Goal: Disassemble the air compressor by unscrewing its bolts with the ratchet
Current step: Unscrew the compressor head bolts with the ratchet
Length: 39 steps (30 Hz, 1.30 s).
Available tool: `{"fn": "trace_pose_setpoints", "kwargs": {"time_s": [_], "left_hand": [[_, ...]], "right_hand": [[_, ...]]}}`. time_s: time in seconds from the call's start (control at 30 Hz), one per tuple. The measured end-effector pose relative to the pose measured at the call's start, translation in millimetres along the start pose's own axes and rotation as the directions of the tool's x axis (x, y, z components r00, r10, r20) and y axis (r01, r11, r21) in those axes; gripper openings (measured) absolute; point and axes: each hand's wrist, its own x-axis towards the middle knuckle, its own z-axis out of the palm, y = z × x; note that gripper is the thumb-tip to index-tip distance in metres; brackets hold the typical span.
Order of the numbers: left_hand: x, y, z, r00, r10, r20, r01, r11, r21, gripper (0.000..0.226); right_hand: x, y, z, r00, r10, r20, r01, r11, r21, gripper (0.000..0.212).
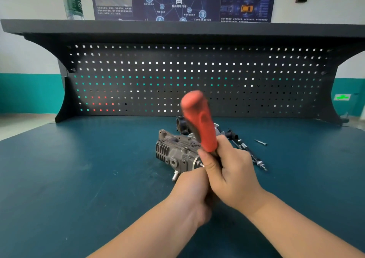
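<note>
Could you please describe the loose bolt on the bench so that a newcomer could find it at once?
On the blue bench top, look right of the grey air compressor, past the long dark rods. The loose bolt lies alone there, short and silvery, touching nothing.

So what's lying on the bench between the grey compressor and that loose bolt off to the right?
In the head view, between the air compressor and the loose bolt, long slim metal rods lie on the mat; the right hand gripping the ratchet covers part of the gap.
</note>
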Motion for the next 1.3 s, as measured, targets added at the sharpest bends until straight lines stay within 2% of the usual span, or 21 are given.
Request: {"fn": "trace_pose_setpoints", "kwargs": {"time_s": [0.1,0.2,0.23,0.3,0.37,0.43,0.5,0.57,0.67,0.73,0.8,0.87,0.93,1.0,1.07,1.13,1.17,1.23,1.3], "left_hand": [[1.1,1.4,1.7,0.999,0.007,-0.042,-0.003,0.994,0.106,0.02],[0.8,1.0,4.1,0.995,0.028,-0.091,-0.021,0.996,0.081,0.012],[1.0,0.9,4.5,0.995,0.032,-0.099,-0.024,0.997,0.076,0.011],[2.3,0.3,4.5,0.994,0.034,-0.1,-0.026,0.996,0.082,0.009],[2.1,1.1,5.2,0.994,0.03,-0.102,-0.022,0.996,0.083,0.009],[2.6,1.4,5.8,0.994,0.033,-0.107,-0.024,0.996,0.087,0.009],[2.9,1.3,5.6,0.993,0.033,-0.109,-0.023,0.995,0.092,0.01],[2.9,0.7,5.0,0.994,0.033,-0.109,-0.022,0.995,0.096,0.01],[2.4,0.3,4.8,0.993,0.036,-0.115,-0.026,0.996,0.088,0.009],[1.9,0.3,5.0,0.991,0.042,-0.125,-0.034,0.997,0.072,0.008],[1.6,-0.7,4.7,0.991,0.052,-0.122,-0.045,0.997,0.063,0.008],[1.1,-1.6,4.5,0.992,0.061,-0.113,-0.053,0.996,0.073,0.009],[0.8,-1.3,4.1,0.994,0.06,-0.095,-0.052,0.995,0.083,0.013],[0.8,-0.9,3.1,0.997,0.046,-0.058,-0.04,0.994,0.104,0.016],[0.8,-0.8,1.4,0.999,0.046,-0.026,-0.043,0.994,0.1,0.014],[0.5,-0.5,0.3,0.999,0.045,0.0,-0.045,0.998,0.048,0.016],[-0.3,0.1,1.1,0.999,0.039,0.008,-0.04,0.998,0.044,0.016],[-1.2,1.3,3.3,0.999,0.027,-0.021,-0.025,0.997,0.075,0.018],[-1.4,1.7,5.2,0.997,0.031,-0.075,-0.025,0.997,0.075,0.018]], "right_hand": [[0.2,4.2,0.4,0.951,0.306,-0.049,-0.296,0.944,0.147,0.015],[4.0,8.6,1.2,0.802,0.594,-0.069,-0.551,0.779,0.299,0.026],[5.2,12.2,1.6,0.734,0.675,-0.079,-0.619,0.712,0.33,0.029],[7.6,22.4,1.7,0.547,0.836,-0.046,-0.761,0.519,0.389,0.032],[8.4,33.5,0.5,0.297,0.952,0.071,-0.846,0.228,0.482,0.031],[7.5,40.5,-0.6,0.065,0.974,0.217,-0.823,-0.071,0.563,0.028],[4.9,42.6,-1.3,-0.062,0.951,0.304,-0.792,-0.232,0.565,0.027],[3.1,42.2,-0.6,-0.102,0.937,0.334,-0.774,-0.286,0.565,0.027],[2.9,40.9,2.4,-0.071,0.953,0.293,-0.767,-0.241,0.595,0.027],[4.5,39.0,3.2,0.056,0.981,0.188,-0.791,-0.071,0.607,0.028],[6.6,32.8,2.8,0.288,0.956,0.047,-0.824,0.223,0.52,0.03],[7.8,21.6,0.7,0.565,0.823,-0.056,-0.743,0.537,0.399,0.03],[6.8,9.9,-2.4,0.803,0.59,-0.079,-0.55,0.786,0.281,0.025],[6.8,1.7,-5.8,0.96,0.277,-0.028,-0.273,0.957,0.101,0.015],[6.3,-2.6,-5.4,0.998,0.021,0.051,-0.02,1.0,-0.019,0.008],[4.5,-2.3,-3.9,0.996,-0.053,0.078,0.056,0.998,-0.031,0.01],[3.9,-1.2,-3.4,0.998,-0.017,0.065,0.018,1.0,-0.016,0.009],[3.0,1.9,-2.8,0.985,0.175,0.009,-0.175,0.983,0.056,0.015],[4.9,6.4,-1.9,0.895,0.444,-0.033,-0.429,0.88,0.205,0.022]]}}
